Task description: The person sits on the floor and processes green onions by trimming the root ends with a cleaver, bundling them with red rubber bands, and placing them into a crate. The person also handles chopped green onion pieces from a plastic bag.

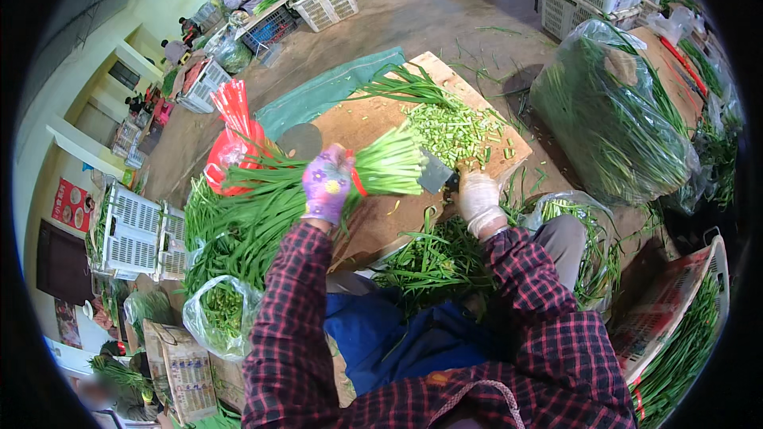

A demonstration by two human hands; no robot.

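Observation:
My left hand (326, 182), in a purple flowered glove, grips a bundle of leafy green stalks (390, 158), apparently garlic chives. A red band (357, 182) circles the bundle just right of that hand. Its pale stem ends point right, and the dark leaves trail left off the board. My right hand (478, 199), in a whitish glove, holds a broad-bladed knife (435, 173) by its dark handle. The blade lies right beside the stem ends; whether it touches them I cannot tell. Chopped stem pieces (456, 131) are heaped beyond it on the wooden board (369, 217).
Loose leaves (411, 80) lie across the board's far end. A red bag with red strips (229, 101) stands at left, above an open plastic bag (223, 316). A large stuffed bag (614, 119) and a tilted crate (673, 316) stand at right. Other people work farther off.

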